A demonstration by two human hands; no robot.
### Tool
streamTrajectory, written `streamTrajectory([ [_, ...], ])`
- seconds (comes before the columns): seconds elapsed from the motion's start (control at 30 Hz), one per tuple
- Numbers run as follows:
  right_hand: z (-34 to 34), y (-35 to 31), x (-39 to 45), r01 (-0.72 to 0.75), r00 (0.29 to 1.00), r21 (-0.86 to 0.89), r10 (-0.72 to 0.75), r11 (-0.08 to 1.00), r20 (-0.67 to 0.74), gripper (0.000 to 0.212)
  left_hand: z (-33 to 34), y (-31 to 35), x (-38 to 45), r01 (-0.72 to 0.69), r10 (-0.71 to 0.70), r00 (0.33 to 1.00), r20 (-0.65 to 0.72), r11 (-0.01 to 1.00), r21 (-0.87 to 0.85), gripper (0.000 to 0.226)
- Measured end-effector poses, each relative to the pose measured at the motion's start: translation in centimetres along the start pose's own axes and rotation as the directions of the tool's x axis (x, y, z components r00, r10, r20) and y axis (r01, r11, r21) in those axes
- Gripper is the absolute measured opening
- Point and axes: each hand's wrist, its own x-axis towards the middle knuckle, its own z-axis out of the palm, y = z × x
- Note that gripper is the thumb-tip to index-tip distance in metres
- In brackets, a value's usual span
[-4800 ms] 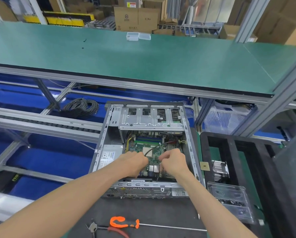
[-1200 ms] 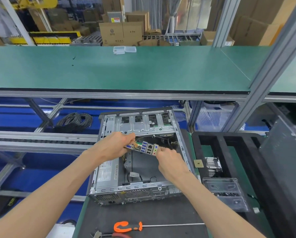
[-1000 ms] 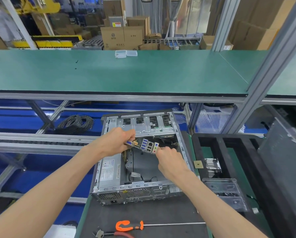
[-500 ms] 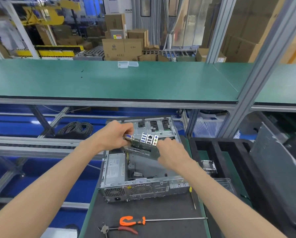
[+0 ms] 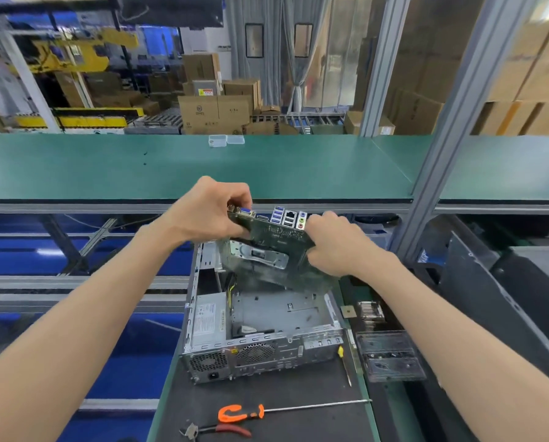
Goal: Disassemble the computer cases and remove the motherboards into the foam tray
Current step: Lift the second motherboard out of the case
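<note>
The green motherboard (image 5: 268, 250) hangs in the air above the open metal computer case (image 5: 260, 327), tilted so its underside and metal backplate face me and its rear ports point up. My left hand (image 5: 207, 212) grips its upper left corner by the blue port. My right hand (image 5: 333, 242) grips its right edge. The case floor below shows bare metal, with the power supply (image 5: 207, 320) at its left. The black foam tray (image 5: 391, 320) lies to the right of the case.
An orange-handled screwdriver (image 5: 267, 411) and pliers (image 5: 217, 429) lie on the dark mat in front of the case. A small yellow-handled screwdriver (image 5: 345, 365), a clear plastic tray (image 5: 389, 357) and a heatsink (image 5: 369, 311) sit right of it. A grey case panel (image 5: 496, 298) leans at far right.
Both hands have lifted the motherboard out of the case and raised it higher, tipping its underside toward me. The view has tilted upward.
</note>
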Motion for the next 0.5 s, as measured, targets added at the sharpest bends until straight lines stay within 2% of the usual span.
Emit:
streamTrajectory([
  [0.2,-2.2,1.6,-2.0,-0.025,0.998,-0.055,0.022,0.998,-0.057,0.037,-0.2,2.5,1.5,-0.078,0.077,0.997,-0.021,0.997,-0.015,0.028],
  [0.4,-0.6,3.5,-4.7,-0.074,0.993,-0.15,0.058,0.986,-0.106,0.033,2.7,3.6,1.5,-0.152,0.15,0.988,-0.028,0.986,-0.064,0.027],
  [0.5,0.3,5.0,-5.9,-0.112,0.988,-0.18,0.09,0.977,-0.127,0.018,4.8,4.0,1.9,-0.154,0.151,0.987,-0.049,0.985,-0.078,0.029],
])
